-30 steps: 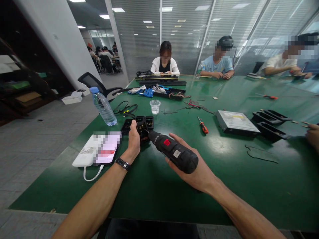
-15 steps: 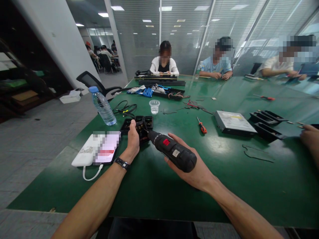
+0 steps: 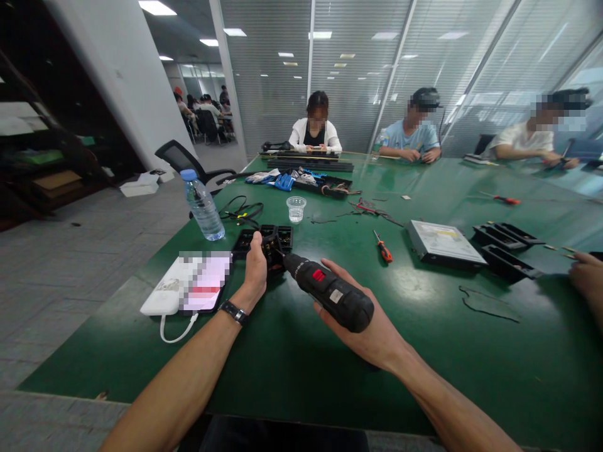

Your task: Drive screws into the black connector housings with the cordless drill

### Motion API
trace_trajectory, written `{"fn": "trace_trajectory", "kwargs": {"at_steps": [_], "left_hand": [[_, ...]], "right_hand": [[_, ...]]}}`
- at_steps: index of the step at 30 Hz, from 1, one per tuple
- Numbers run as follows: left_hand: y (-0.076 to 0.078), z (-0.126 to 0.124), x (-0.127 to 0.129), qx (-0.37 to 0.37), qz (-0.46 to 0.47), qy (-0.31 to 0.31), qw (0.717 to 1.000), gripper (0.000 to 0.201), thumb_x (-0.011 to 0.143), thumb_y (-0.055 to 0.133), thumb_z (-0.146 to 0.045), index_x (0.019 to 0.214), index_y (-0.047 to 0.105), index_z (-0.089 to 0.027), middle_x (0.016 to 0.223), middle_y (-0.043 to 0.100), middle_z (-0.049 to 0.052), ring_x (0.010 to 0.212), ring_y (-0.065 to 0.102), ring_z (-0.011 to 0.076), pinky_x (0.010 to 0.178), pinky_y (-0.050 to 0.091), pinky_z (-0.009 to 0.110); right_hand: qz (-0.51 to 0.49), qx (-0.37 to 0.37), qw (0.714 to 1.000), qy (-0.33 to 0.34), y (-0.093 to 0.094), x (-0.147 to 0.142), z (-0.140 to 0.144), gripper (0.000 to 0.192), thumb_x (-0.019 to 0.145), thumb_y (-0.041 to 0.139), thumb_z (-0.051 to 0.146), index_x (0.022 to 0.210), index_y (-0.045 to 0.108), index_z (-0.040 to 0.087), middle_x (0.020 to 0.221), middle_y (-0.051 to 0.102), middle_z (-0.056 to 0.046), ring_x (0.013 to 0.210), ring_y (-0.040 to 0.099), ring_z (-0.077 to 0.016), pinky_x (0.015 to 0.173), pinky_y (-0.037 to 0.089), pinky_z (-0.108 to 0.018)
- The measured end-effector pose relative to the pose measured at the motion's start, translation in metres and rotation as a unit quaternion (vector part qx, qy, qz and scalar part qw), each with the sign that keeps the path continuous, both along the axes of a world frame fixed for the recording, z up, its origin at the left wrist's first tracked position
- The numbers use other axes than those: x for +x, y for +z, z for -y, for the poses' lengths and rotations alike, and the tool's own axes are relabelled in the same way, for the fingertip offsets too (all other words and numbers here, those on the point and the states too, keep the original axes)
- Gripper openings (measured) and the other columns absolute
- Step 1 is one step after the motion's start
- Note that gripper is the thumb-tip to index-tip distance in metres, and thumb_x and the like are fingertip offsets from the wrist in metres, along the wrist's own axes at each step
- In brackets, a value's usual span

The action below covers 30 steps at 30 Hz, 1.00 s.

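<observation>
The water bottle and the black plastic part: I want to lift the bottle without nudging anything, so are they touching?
Apart. The head view shows bare green table between the water bottle and the black plastic part.

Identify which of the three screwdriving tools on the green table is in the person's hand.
The black electric screwdriver, in the right hand; both orange-handled screwdrivers lie untouched farther off.

Open green table (image 3: pixel 292 358) lies before me; a phone (image 3: pixel 206 290) and water bottle (image 3: pixel 203 206) crowd the left.
</observation>
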State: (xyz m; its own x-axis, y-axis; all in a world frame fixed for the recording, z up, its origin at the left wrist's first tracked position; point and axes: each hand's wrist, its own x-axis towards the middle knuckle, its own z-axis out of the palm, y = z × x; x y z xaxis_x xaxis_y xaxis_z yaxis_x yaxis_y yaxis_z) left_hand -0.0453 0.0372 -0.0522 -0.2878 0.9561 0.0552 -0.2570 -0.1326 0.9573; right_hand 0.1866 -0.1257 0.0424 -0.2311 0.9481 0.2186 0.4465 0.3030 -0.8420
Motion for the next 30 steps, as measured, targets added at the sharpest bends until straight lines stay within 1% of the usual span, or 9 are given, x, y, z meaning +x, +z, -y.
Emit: {"fn": "trace_trajectory", "kwargs": {"at_steps": [4, 6, 9, 12, 18, 22, 26, 30], "left_hand": [[0.0017, 0.0003, 0.001, -0.036, 0.032, -0.006, 0.999, 0.073, 0.1, 0.06, -0.091, 0.107, 0.082, -0.022, 0.111, 0.088, 0.014, 0.116, 0.085, 0.0352, 0.096, 0.073, 0.045], [0.0018, -0.0002, 0.001, -0.038, 0.038, -0.004, 0.999, 0.071, 0.1, 0.062, -0.089, 0.106, 0.081, -0.021, 0.109, 0.088, 0.013, 0.118, 0.085, 0.0353, 0.097, 0.073, 0.045], [0.0016, -0.0011, 0.0008, -0.027, 0.049, 0.002, 0.998, 0.067, 0.101, 0.065, -0.086, 0.108, 0.08, -0.021, 0.114, 0.088, 0.012, 0.123, 0.083, 0.0348, 0.101, 0.073, 0.045], [0.002, -0.001, 0.0009, -0.028, 0.052, -0.001, 0.998, 0.067, 0.101, 0.064, -0.087, 0.108, 0.079, -0.022, 0.118, 0.087, 0.013, 0.125, 0.082, 0.0346, 0.101, 0.073, 0.045], [0.0016, -0.001, 0.0009, -0.033, 0.048, -0.004, 0.998, 0.069, 0.1, 0.062, -0.088, 0.109, 0.078, -0.022, 0.117, 0.087, 0.014, 0.119, 0.084, 0.0336, 0.097, 0.074, 0.044], [0.0014, -0.0007, 0.0008, -0.029, 0.049, -0.006, 0.998, 0.071, 0.099, 0.063, -0.09, 0.111, 0.078, -0.022, 0.113, 0.087, 0.013, 0.114, 0.085, 0.0336, 0.094, 0.074, 0.044], [0.0028, 0.0004, 0.0014, -0.021, 0.055, -0.009, 0.998, 0.07, 0.101, 0.062, -0.088, 0.115, 0.078, -0.021, 0.118, 0.087, 0.014, 0.121, 0.084, 0.0334, 0.099, 0.073, 0.045], [0.0034, 0.0009, 0.0016, -0.028, 0.057, -0.016, 0.998, 0.071, 0.101, 0.062, -0.088, 0.115, 0.078, -0.02, 0.121, 0.087, 0.014, 0.123, 0.084, 0.0342, 0.101, 0.073, 0.046]], "right_hand": [[0.002, 0.011, 1.0, 0.002, -0.0056, 0.0017, -0.002, 0.081, 0.1, 0.078, 0.036, 0.174, 0.053, 0.016, 0.129, 0.089, -0.017, 0.118, 0.086, -0.0348, 0.101, 0.071, -0.05], [0.002, 0.016, 1.0, 0.002, -0.0075, 0.0021, -0.003, 0.08, 0.099, 0.078, 0.037, 0.173, 0.055, 0.016, 0.132, 0.088, -0.018, 0.122, 0.086, -0.0356, 0.102, 0.071, -0.05], [0.001, 0.018, 1.0, -0.002, -0.0086, 0.0019, -0.0042, 0.08, 0.099, 0.078, 0.038, 0.172, 0.055, 0.016, 0.134, 0.087, -0.019, 0.128, 0.084, -0.0372, 0.105, 0.071, -0.052], [-0.004, 0.016, 1.0, 0.0, -0.0087, 0.0013, -0.005, 0.081, 0.1, 0.078, 0.038, 0.174, 0.054, 0.015, 0.136, 0.087, -0.019, 0.13, 0.083, -0.0382, 0.106, 0.071, -0.055], [-0.005, 0.023, 1.0, 0.002, -0.0094, 0.0016, -0.0052, 0.082, 0.099, 0.078, 0.038, 0.174, 0.054, 0.015, 0.136, 0.087, -0.02, 0.128, 0.084, -0.0377, 0.104, 0.071, -0.054], [-0.003, 0.021, 1.0, 0.005, -0.0099, 0.0027, -0.005, 0.083, 0.099, 0.079, 0.036, 0.175, 0.052, 0.016, 0.134, 0.087, -0.018, 0.119, 0.085, -0.0344, 0.102, 0.071, -0.051], [-0.006, 0.016, 1.0, 0.009, -0.0095, 0.0028, -0.0045, 0.084, 0.099, 0.078, 0.035, 0.176, 0.051, 0.016, 0.127, 0.089, -0.016, 0.109, 0.086, -0.0322, 0.096, 0.071, -0.048], [-0.009, 0.013, 1.0, 0.011, -0.009, 0.0028, -0.0044, 0.084, 0.099, 0.078, 0.034, 0.176, 0.051, 0.016, 0.126, 0.089, -0.016, 0.11, 0.086, -0.0324, 0.095, 0.071, -0.047]]}}
